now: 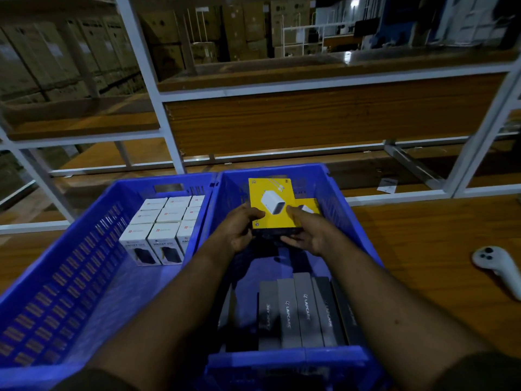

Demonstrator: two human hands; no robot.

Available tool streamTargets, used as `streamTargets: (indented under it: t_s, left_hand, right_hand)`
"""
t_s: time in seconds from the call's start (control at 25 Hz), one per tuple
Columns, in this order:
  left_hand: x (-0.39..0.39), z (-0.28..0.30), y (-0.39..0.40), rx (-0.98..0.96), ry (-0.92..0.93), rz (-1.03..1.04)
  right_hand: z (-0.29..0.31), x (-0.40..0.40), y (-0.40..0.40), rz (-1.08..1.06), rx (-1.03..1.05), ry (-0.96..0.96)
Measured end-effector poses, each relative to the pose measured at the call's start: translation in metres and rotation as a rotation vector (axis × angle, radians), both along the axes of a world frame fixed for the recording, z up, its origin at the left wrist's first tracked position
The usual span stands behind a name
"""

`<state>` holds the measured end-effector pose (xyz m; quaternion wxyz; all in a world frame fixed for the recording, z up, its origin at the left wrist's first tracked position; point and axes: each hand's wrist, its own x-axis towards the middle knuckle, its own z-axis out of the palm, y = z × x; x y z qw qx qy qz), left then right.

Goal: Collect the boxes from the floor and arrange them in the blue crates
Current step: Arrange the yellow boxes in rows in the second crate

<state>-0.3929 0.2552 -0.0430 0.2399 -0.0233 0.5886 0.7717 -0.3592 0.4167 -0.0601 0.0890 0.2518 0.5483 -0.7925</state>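
A brown wood-grain desk (423, 249) stretches to the right of the hands. Beyond the hands stands a white-painted metal shelving frame (169, 131) carrying brown wooden shelf boards (310, 122). Far behind it, stacked brown cardboard cartons (64, 57) fill the dim warehouse room up and to the left. A bright light reflection (348, 56) glints on the upper board, far beyond the hands to the right.
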Motion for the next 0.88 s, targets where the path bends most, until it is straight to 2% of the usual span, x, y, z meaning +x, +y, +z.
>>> streamTargets:
  t_s: [0.16, 0.24, 0.32, 0.4, 0.48, 0.56, 0.64, 0.72, 0.8, 0.88]
  left_hand:
    - [-0.007, -0.009, 0.013, -0.053, -0.142, 0.059]
    - [-0.021, -0.015, 0.008, -0.122, -0.093, 0.201]
    - [-0.03, -0.014, 0.001, -0.245, 0.066, 0.325]
    - [-0.028, -0.011, 0.002, -0.308, 0.227, 0.269]
    - [-0.024, -0.01, 0.006, -0.413, 0.329, 0.114]
    - [-0.026, -0.011, 0.004, -0.544, 0.295, -0.073]
    - [-0.025, -0.014, 0.003, -0.678, 0.228, -0.224]
    - [-0.024, -0.014, 0.003, -0.748, 0.175, -0.176]
    - [-0.029, -0.019, 0.005, -0.593, 0.066, -0.027]
    - [-0.031, -0.022, 0.01, -0.359, -0.066, 0.044]
  right_hand:
    - [-0.001, -0.001, 0.001, 0.004, 0.033, -0.013]
    - [0.003, -0.002, 0.006, 0.004, 0.077, 0.056]
    - [0.006, -0.005, 0.009, -0.001, 0.092, 0.103]
    - [0.005, -0.008, 0.01, -0.023, 0.094, 0.122]
    - [-0.004, -0.017, 0.017, -0.056, 0.08, 0.115]
    - [-0.003, -0.016, 0.017, -0.13, 0.147, 0.154]
    - [0.005, -0.009, 0.013, -0.183, 0.331, 0.163]
    - [0.002, -0.01, 0.01, -0.263, 0.519, 0.144]
    - [-0.003, -0.011, 0.008, -0.321, 0.592, 0.088]
    - [-0.008, -0.013, 0.008, -0.289, 0.393, 0.013]
